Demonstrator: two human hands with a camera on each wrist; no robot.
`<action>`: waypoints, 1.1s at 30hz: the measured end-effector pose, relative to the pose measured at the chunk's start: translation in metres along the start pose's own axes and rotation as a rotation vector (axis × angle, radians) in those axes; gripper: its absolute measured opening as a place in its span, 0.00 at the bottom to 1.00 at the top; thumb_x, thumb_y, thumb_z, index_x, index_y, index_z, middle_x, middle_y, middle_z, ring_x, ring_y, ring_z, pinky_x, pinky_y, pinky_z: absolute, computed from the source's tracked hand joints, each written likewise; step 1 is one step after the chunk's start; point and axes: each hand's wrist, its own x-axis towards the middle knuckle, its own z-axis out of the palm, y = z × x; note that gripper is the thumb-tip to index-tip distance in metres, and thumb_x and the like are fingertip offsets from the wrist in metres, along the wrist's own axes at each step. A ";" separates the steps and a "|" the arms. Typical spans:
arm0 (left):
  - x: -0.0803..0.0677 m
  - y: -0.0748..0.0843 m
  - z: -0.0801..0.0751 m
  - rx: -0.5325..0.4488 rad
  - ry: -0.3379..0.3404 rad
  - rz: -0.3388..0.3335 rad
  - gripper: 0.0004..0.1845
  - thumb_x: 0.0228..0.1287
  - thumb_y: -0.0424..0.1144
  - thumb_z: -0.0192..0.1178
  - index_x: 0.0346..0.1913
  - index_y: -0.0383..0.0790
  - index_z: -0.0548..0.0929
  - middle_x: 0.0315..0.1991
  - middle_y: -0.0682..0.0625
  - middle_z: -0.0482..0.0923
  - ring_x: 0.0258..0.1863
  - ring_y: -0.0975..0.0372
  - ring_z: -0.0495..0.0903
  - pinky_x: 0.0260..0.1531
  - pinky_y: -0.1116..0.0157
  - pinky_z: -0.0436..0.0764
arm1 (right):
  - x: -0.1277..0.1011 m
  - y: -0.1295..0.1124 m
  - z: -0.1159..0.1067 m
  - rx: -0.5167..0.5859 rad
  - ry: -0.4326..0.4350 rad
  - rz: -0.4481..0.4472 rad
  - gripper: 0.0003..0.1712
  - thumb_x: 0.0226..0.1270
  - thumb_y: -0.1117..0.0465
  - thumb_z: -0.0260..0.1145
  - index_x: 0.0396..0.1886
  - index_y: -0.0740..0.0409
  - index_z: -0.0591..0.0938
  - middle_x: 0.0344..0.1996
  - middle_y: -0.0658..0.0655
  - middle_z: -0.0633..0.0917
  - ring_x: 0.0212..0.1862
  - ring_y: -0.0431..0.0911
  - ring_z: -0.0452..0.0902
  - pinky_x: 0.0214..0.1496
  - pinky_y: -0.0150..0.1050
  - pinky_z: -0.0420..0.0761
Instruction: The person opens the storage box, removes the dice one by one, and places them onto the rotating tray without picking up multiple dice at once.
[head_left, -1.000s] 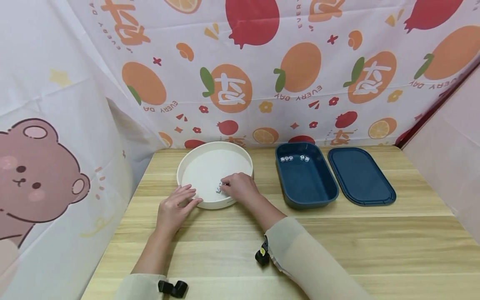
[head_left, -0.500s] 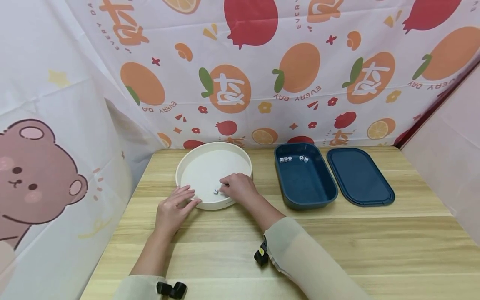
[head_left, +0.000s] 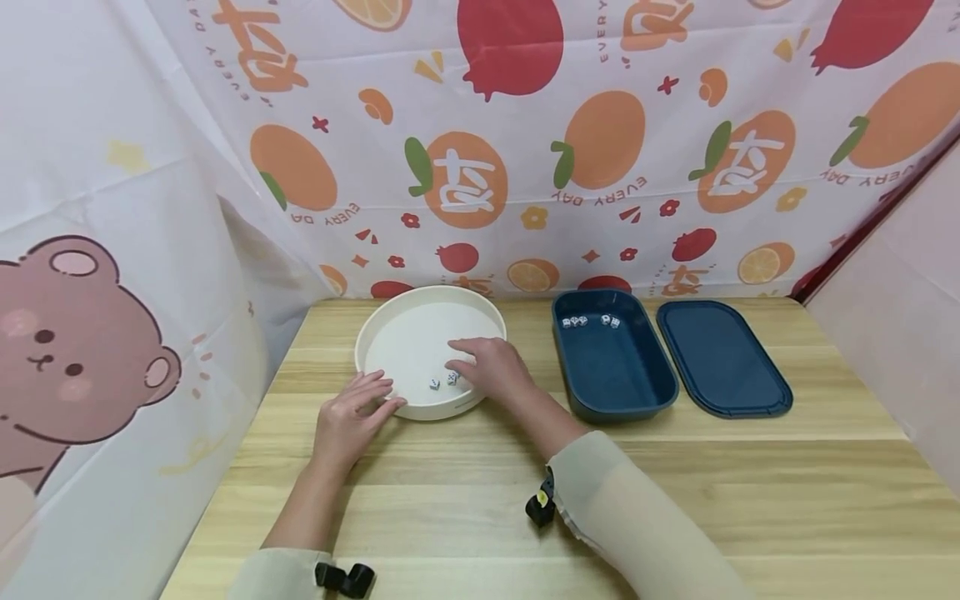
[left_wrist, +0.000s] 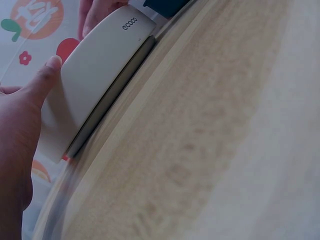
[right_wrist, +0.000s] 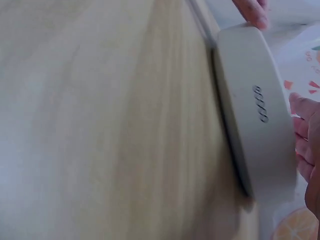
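I judge the left hand (head_left: 349, 417), fingers spread, steadies the round cream tray (head_left: 412, 337); the right hand (head_left: 498, 368), fingers parted, empty, hovers by white cubic dice (head_left: 452, 379).

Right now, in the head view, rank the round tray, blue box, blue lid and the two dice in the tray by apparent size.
1. Round tray
2. Blue box
3. Blue lid
4. Two dice, too alike to rank against each other

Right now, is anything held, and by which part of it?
Nothing visibly. The right hand has thumb and forefinger apart near two dice; the left hand rests on the white tray at its near-left rim.
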 end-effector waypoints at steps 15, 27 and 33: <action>0.000 -0.003 0.001 -0.002 0.054 0.051 0.17 0.38 0.32 0.80 0.36 0.32 0.90 0.38 0.42 0.89 0.45 0.48 0.87 0.63 0.54 0.78 | 0.001 0.081 -0.086 0.019 0.274 0.073 0.25 0.66 0.48 0.69 0.60 0.51 0.82 0.55 0.56 0.85 0.54 0.52 0.83 0.59 0.49 0.84; -0.002 -0.002 -0.001 -0.009 0.008 0.000 0.17 0.41 0.36 0.79 0.37 0.33 0.90 0.39 0.42 0.89 0.48 0.49 0.86 0.66 0.55 0.76 | -0.013 0.150 -0.113 0.014 0.127 0.365 0.27 0.71 0.55 0.64 0.67 0.58 0.75 0.62 0.61 0.80 0.63 0.57 0.74 0.67 0.58 0.76; 0.002 0.000 -0.002 -0.014 0.001 0.004 0.17 0.42 0.37 0.80 0.37 0.33 0.90 0.39 0.43 0.89 0.49 0.49 0.86 0.66 0.55 0.76 | -0.020 0.175 -0.112 -0.011 -0.039 0.487 0.34 0.71 0.57 0.62 0.72 0.64 0.65 0.68 0.68 0.71 0.69 0.62 0.67 0.72 0.61 0.70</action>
